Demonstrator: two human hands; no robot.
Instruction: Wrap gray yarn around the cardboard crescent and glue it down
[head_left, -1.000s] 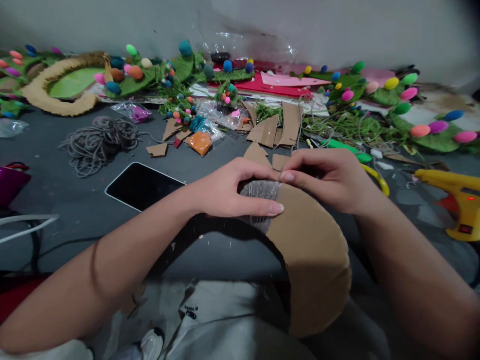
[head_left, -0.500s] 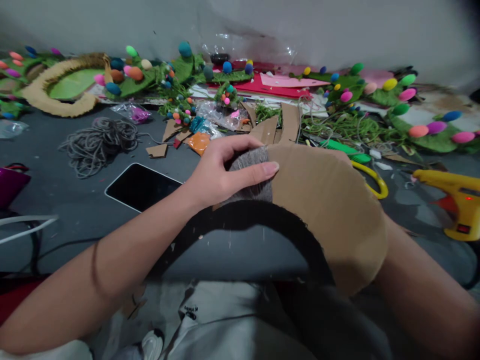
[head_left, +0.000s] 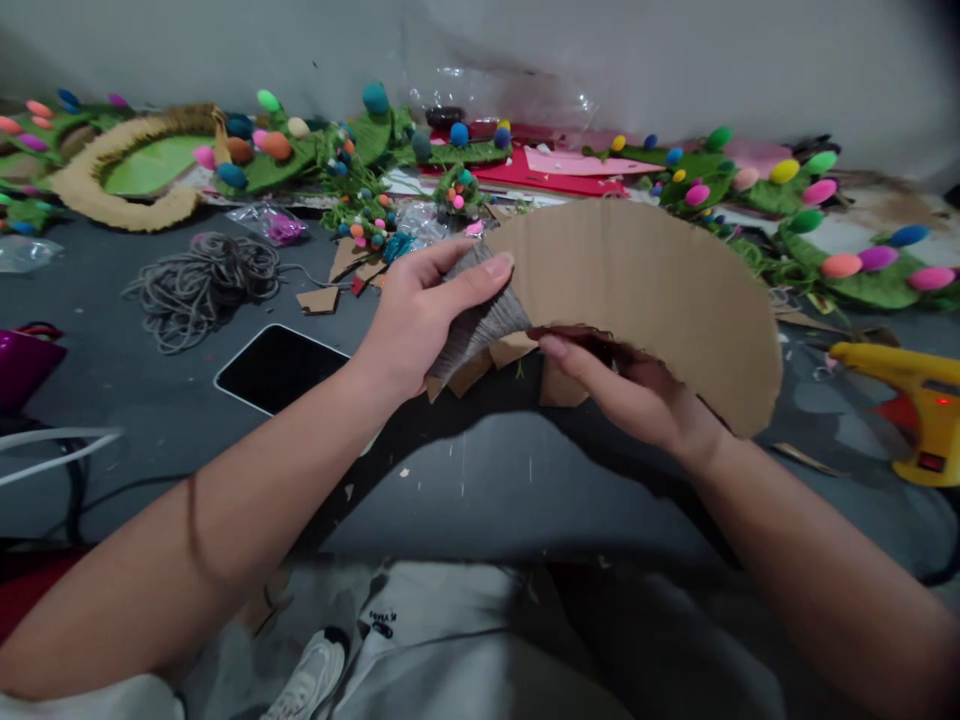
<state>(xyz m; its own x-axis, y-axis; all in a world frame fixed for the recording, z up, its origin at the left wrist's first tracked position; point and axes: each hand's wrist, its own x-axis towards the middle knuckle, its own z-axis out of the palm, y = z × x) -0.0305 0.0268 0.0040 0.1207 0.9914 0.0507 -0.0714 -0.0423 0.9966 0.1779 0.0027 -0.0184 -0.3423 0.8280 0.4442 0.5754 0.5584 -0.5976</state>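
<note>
While our left hand (head_left: 412, 318) clasps the end of the cardboard arc (head_left: 652, 275) covered by gray yarn wrapping (head_left: 491, 312), right of center in the frame, our right hand (head_left: 637, 398) touches the arc's inner edge with its thumb. Its other fingers are mostly hidden behind, so we cannot tell their grip. On our counter (head_left: 480, 480), a phone (head_left: 277, 368) lies at left-center.
</note>
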